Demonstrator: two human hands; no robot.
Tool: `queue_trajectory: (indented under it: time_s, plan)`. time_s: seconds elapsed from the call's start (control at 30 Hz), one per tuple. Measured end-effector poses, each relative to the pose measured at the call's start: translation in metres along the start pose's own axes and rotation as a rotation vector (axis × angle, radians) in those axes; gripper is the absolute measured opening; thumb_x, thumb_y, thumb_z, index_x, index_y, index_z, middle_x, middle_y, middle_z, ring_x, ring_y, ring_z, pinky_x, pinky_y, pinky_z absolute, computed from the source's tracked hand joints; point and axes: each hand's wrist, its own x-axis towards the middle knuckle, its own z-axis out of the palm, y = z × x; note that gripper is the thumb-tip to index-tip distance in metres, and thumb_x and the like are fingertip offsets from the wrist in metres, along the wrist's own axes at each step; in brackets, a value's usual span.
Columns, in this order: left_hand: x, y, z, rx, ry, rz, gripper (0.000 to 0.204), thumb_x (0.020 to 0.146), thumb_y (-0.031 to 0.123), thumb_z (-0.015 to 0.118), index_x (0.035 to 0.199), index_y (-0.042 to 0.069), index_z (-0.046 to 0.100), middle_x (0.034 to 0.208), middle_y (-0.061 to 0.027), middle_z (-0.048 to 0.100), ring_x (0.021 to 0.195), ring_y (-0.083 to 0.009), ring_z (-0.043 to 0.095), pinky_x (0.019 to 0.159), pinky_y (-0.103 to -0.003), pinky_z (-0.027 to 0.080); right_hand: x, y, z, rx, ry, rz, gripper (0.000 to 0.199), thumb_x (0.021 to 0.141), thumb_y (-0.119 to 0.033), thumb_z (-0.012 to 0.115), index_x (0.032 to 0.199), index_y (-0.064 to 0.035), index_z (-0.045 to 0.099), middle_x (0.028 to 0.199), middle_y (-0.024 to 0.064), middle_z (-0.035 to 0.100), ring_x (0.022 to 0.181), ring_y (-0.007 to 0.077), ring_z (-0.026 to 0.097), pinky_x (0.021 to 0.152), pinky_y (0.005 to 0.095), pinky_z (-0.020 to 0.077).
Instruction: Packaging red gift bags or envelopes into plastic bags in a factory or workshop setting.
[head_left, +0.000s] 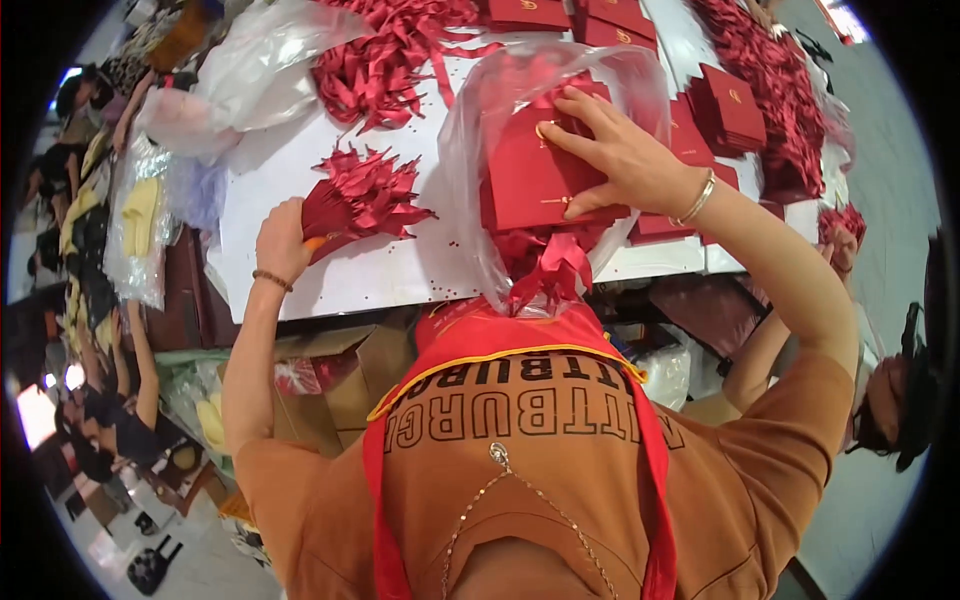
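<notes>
My left hand [283,243] is closed round the near end of a bundle of flat red pieces with ribbons [365,192], held at the left of the white table. The ribbon ends fan out to the right. A clear plastic bag [458,165] lies open in front of me. Inside it is a stack of flat red card pieces with small gold print [525,180], with loose red ribbons [555,270] at the near end. My right hand [625,155] rests on the top piece, fingers spread and thumb apart. Whether the pieces are folders or small bags, I cannot tell.
Red ribbons [385,70] are heaped at the back of the white table [340,280]. More red stacks [728,108] and a long ribbon pile [775,100] lie to the right. Crumpled clear plastic [270,75] sits back left. Other people work on both sides; a cardboard box [335,395] stands below.
</notes>
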Motion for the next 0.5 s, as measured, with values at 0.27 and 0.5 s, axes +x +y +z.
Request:
queue_trajectory:
  time_s: [0.27,0.5]
  plan:
    - [0.000,0.005,-0.009,-0.035,-0.118,-0.264,0.049,0.060,0.020,0.077,0.098,0.007,0.049,0.087,-0.0141,0.058,0.081,-0.0346,0.057,0.067,-0.042,0.045,0.002,-0.002,0.005,-0.001,0.025,-0.071,0.081,0.061,-0.041,0.073,0.128,-0.0082,0.040,0.128,0.0224,0.032,0.122,0.0391,0.030,0.101,0.0426,0.0289]
    - [0.012,-0.015,0.026,-1.059,0.782,-0.307,0.065,0.058,0.006,0.081,0.111,0.001,0.046,0.109,-0.0091,0.054,0.096,-0.0173,0.052,0.083,-0.030,0.043,-0.003,0.001,-0.003,0.023,-0.022,-0.010,0.081,0.062,-0.041,0.072,0.129,-0.0094,0.039,0.130,0.0206,0.032,0.125,0.0382,0.028,0.102,0.0435,0.0274]
